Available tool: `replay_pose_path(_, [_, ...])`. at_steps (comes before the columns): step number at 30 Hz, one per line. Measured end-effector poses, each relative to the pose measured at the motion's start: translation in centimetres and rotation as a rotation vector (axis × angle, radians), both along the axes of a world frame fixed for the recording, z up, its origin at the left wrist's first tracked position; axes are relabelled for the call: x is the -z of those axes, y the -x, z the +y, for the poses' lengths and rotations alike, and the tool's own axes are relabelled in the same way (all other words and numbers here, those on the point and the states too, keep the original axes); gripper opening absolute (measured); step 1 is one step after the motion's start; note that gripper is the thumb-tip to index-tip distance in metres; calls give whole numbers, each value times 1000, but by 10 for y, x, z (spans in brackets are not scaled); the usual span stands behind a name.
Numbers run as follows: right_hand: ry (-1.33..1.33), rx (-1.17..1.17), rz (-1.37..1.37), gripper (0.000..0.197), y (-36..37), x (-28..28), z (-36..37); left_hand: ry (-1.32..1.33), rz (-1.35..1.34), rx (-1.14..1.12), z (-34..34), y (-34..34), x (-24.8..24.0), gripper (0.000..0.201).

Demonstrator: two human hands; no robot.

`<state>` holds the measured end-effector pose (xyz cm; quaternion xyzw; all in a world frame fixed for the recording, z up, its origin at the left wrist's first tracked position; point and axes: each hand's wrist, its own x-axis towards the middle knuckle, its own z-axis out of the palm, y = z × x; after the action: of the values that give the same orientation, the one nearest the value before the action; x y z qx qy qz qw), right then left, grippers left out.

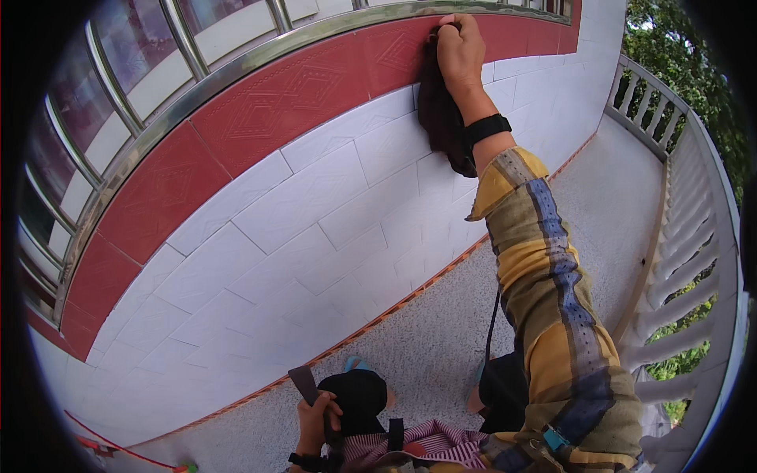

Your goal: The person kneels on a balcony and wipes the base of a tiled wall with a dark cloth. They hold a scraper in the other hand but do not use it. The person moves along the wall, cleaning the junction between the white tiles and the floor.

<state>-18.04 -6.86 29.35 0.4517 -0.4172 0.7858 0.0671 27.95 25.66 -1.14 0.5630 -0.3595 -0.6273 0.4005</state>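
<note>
At the top of the view my right hand (461, 54) is closed on a dark brown cloth (440, 106). The fist is at the red tile band (272, 102) just under the window's metal frame. From the fist the cloth hangs down over the white wall tiles, partly behind my wrist. Low in the view, in front of my body, my left hand (315, 419) grips a dark flat-ended strip (303, 383). Its wide end points up and its lower part is hidden in the fingers, so I cannot tell its kind.
Shiny metal bars (183, 38) guard the window at the upper left. White tiles (315, 217) cover the wall below the red band. A speckled floor (587, 209) runs along the wall to a pale balustrade (682, 292) on the right. A red cord (118, 447) lies at the lower left.
</note>
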Motion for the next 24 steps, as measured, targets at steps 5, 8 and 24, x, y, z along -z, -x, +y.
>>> replay_pose_path(5, [-36, 139, -40, 27, 15, 15, -11, 31, 6, 23, 2, 4, 1, 22])
replay_pose_path(8, [-511, 167, -94, 33, 61, 43, -4, 71, 18, 22, 1, 3, 3, 22])
replay_pose_path(24, [-807, -822, -263, 16, -71, 160, 270, 214, 20, 215, -3, 39, -11, 34])
